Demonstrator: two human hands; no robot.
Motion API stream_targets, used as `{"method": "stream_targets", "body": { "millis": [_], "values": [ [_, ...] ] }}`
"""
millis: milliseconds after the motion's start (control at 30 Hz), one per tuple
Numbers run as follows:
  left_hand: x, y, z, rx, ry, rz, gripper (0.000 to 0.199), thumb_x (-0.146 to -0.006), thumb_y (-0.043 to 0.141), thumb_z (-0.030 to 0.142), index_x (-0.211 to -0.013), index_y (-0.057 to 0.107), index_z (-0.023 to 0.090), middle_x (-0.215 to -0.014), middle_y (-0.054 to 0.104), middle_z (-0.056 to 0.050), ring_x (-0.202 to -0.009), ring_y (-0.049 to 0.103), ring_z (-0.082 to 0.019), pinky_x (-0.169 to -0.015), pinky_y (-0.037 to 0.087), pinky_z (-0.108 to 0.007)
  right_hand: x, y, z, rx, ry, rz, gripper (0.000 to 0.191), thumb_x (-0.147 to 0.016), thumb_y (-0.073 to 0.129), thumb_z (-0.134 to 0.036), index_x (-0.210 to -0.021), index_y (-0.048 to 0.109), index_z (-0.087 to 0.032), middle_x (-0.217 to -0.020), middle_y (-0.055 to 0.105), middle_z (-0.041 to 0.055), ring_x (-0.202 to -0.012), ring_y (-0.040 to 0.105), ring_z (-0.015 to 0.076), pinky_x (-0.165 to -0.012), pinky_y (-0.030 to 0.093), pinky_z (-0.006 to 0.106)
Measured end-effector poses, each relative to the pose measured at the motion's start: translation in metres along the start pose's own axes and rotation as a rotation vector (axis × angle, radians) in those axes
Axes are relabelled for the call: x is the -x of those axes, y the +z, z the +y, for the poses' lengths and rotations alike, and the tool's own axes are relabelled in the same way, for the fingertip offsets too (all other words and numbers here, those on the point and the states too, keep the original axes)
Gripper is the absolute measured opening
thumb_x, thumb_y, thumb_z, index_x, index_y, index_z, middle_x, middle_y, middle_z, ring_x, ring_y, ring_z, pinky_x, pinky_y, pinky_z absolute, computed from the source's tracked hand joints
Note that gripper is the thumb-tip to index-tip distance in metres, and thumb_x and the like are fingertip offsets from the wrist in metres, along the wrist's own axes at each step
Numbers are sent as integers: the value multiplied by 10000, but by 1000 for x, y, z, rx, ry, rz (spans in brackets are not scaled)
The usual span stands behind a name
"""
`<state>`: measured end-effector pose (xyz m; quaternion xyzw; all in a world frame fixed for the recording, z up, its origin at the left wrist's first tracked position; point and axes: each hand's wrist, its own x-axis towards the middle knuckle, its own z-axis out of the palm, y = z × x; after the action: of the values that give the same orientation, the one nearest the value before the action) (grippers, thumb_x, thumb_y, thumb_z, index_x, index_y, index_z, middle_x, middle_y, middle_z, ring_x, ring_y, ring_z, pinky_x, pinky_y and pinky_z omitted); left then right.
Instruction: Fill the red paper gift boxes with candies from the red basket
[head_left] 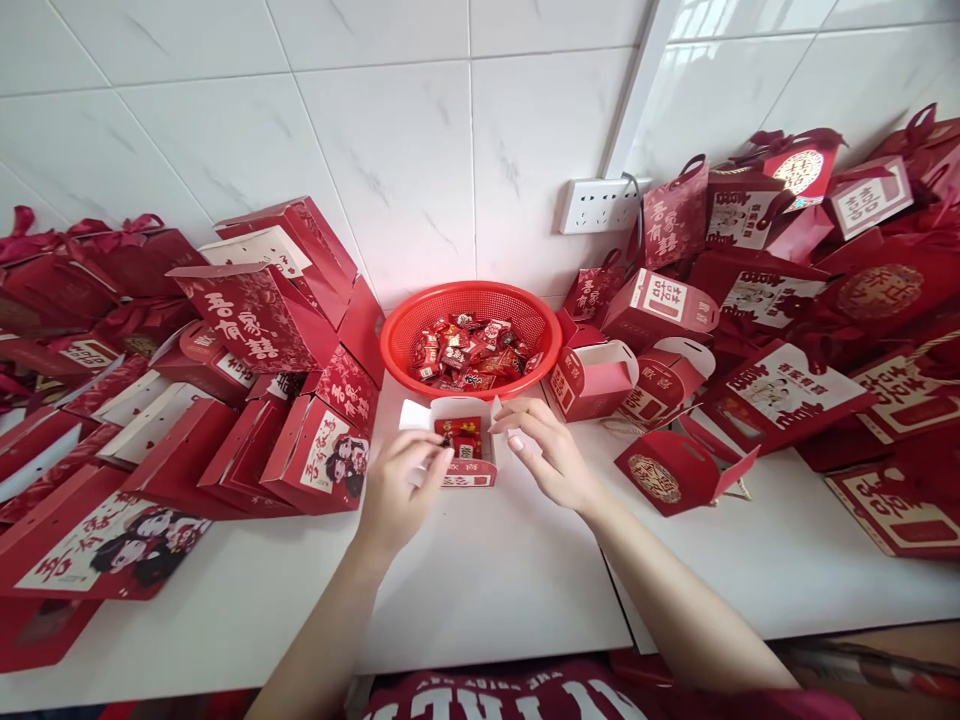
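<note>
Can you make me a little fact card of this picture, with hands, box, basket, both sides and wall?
Left hand: fingers over the open, rectangular red-and-white cardboard box; can't tell if they hold something
Right hand: fingers at the box's right side
In the box: small red wrapped packets
Behind it: round red plastic basket with a pile of small, mostly red wrapped pieces
Left side: red printed cardboard boxes
Right side: more red boxes
Wall: white marbled tiles, white rectangular socket strip
</note>
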<state>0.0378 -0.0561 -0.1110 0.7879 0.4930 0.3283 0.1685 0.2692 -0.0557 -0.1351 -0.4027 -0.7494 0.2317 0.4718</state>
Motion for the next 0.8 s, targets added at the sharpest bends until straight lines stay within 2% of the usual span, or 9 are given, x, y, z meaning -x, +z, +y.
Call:
{"method": "stream_targets", "body": {
  "millis": [67,200,333,400,533,600,700,800],
  "values": [
    [6,3,-3,14,107,-15,185,-933,517,287,-804,638,231,-1024,667,-69,-1093,608,-223,-975,509,-377,-7,-5,-4,-2,-35,-59,260,-1009,416,-390,-1054,645,-278,-1103,630,79,-1109,572,259,-989,458,439],
    [11,4,-11,-4,289,-42,127,-903,547,199,-820,643,217,-1079,661,-88,-1167,580,-233,-1006,505,-393,-17,-10,-8,-49,-101,-145,252,-1016,419,-353,-1030,649,-250,-1066,659,66,-1083,578,237,-983,453,409],
    [8,9,-18,-35,559,29,31,-864,608,189,-843,629,180,-1056,668,-109,-1131,614,-256,-972,540,-419,-18,-3,-5,-57,-58,-70,252,-1023,421,-324,-1020,653,-226,-1102,651,70,-1070,579,216,-974,446,391],
    [6,13,-21,-51,686,65,52,-840,652,204,-851,620,165,-1026,676,-116,-1107,631,-269,-951,559,-429,-18,1,-2,0,-54,-25,267,-1021,430,-312,-971,672,-215,-1133,624,75,-1084,558,214,-986,430,390],
    [4,18,-24,-138,841,95,41,-831,636,142,-859,613,159,-988,697,-116,-1069,658,-256,-931,585,-415,-21,3,2,161,-26,0,326,-1018,431,-336,-890,698,-200,-1041,580,84,-1014,537,217,-924,447,377],
    [5,21,-26,-168,914,108,39,-835,612,127,-867,610,149,-1000,698,-131,-1076,660,-265,-965,572,-453,-25,1,1,202,13,-18,346,-1018,425,-359,-892,705,-201,-971,567,78,-947,543,210,-865,466,360],
    [10,31,-30,-158,961,110,87,-811,615,101,-896,603,117,-1111,655,-184,-1199,595,-319,-1028,530,-517,-29,0,-2,176,68,-46,324,-1022,418,-370,-1046,705,-221,-977,604,66,-944,569,203,-854,473,345],
    [15,43,-36,-68,916,107,273,-798,646,103,-1063,579,85,-1293,543,-232,-1302,509,-354,-1012,549,-492,-30,5,-2,78,124,-63,341,-1030,405,-371,-1282,598,-249,-1116,653,57,-1073,583,212,-943,453,366]
  ]
}}
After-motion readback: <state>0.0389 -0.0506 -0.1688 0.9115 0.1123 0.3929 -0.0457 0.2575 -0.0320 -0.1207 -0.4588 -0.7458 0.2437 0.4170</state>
